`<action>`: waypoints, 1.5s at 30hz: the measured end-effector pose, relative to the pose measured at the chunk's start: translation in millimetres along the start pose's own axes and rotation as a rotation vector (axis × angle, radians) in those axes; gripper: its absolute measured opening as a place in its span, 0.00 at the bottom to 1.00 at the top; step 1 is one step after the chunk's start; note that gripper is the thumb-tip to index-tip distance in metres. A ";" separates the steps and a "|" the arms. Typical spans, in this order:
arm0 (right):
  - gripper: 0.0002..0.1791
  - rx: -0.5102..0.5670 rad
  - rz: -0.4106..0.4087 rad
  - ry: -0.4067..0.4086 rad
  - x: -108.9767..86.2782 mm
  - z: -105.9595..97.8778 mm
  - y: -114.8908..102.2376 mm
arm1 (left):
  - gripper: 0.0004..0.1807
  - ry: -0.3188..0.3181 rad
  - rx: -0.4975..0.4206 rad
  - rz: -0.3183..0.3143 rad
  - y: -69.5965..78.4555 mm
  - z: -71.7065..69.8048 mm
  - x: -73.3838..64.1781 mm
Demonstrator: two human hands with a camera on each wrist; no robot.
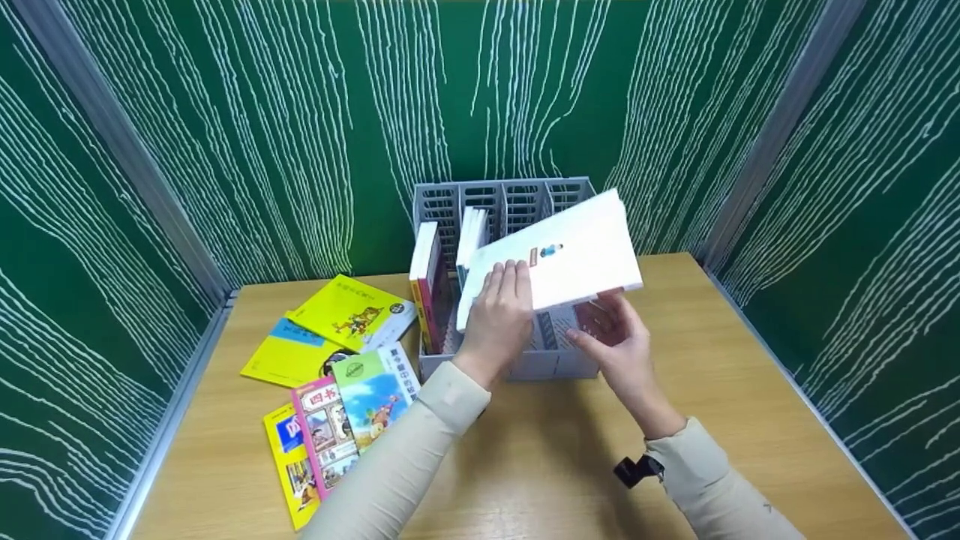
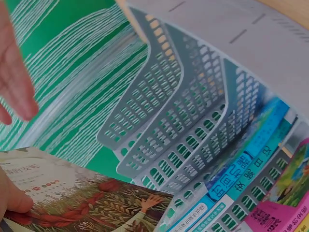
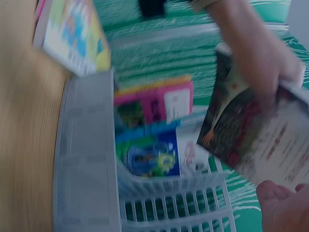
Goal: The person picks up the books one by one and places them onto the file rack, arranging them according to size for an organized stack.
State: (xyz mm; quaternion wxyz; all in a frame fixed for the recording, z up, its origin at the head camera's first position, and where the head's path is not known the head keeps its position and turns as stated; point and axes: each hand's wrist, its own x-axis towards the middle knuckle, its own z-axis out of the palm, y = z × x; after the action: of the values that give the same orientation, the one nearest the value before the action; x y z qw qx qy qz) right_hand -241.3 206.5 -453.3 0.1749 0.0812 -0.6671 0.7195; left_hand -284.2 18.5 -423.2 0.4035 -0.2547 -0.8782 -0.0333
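Observation:
My left hand (image 1: 499, 315) grips a white-covered book (image 1: 577, 255) tilted above the grey file organizer (image 1: 555, 367). Its fingers lie flat over the white cover, and the thumb (image 2: 17, 195) presses the other side, a dark illustrated cover with a red braid, seen in the left wrist view. By the book's lower right corner is my right hand (image 1: 622, 345), thumb spread apart from the fingers, its fingertips partly hidden at the book's edge. Upright books (image 1: 427, 285) fill the organizer's leftmost slot, and white-edged books (image 1: 471, 232) stand in the slot beside it.
Left of the organizer, several books lie overlapping on the wooden table (image 1: 750, 420): yellow ones (image 1: 352, 307), a pink-edged one (image 1: 326, 427) and a green-and-blue one (image 1: 375, 390). Green walls with white streaks (image 1: 525, 90) enclose the table at the back and sides.

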 end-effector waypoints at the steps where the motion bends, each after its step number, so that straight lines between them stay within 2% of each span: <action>1: 0.40 -0.035 -0.020 -0.010 2.4 -1.9 1.9 | 0.22 0.006 -0.041 -0.017 -1.2 -1.6 1.3; 4: 0.42 -0.133 -0.056 -0.042 10.1 -7.6 9.9 | 0.23 0.032 -0.180 -0.071 -3.8 -6.4 5.0; 7: 0.39 -0.254 -0.066 -0.065 16.1 -12.6 22.1 | 0.25 0.064 -0.306 -0.120 -5.1 -9.8 7.2; 11: 0.39 -0.446 -0.048 -0.128 18.7 -18.1 43.3 | 0.29 0.118 -0.416 -0.173 -5.5 -9.0 6.1; 16: 0.41 -0.658 -0.035 -0.229 17.6 -22.9 67.0 | 0.32 0.170 -0.511 -0.224 -6.4 0.0 0.6; 22: 0.33 -0.786 -0.188 -0.286 23.1 -27.5 92.5 | 0.30 0.184 -0.640 -0.333 -9.0 15.4 -7.7; 24: 0.30 -0.808 -0.208 -0.316 25.0 -29.0 98.9 | 0.31 0.204 -0.681 -0.371 -9.4 20.0 -10.2; 29: 0.23 -0.891 -0.179 -0.402 26.9 -31.7 110.3 | 0.32 0.305 -0.734 -0.455 -8.2 31.6 -14.8; 33: 0.19 -0.965 -0.175 -0.444 28.1 -30.8 115.4 | 0.25 0.364 -0.766 -0.531 -7.1 38.1 -15.4; 37: 0.15 -1.007 -0.180 -0.460 31.4 -26.5 118.1 | 0.20 0.321 -0.824 -0.659 -6.0 40.2 -13.4; 40: 0.12 -1.013 -0.182 -0.446 32.5 -23.8 120.5 | 0.18 0.298 -0.816 -0.731 -5.3 44.1 -14.0; 42: 0.10 -1.011 -0.181 -0.429 32.2 -22.7 122.2 | 0.16 0.291 -0.784 -0.736 -5.6 49.4 -16.6; 45: 0.09 -1.000 -0.171 -0.412 32.0 -21.5 124.1 | 0.16 0.286 -0.723 -0.690 -6.5 59.2 -22.2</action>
State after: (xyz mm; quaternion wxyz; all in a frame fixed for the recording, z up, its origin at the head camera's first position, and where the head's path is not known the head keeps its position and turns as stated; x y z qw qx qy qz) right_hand -313.1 226.3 -559.8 0.1157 0.1812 -0.9393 0.2672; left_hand -316.1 19.2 -478.1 0.3713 -0.0665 -0.7794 -0.5002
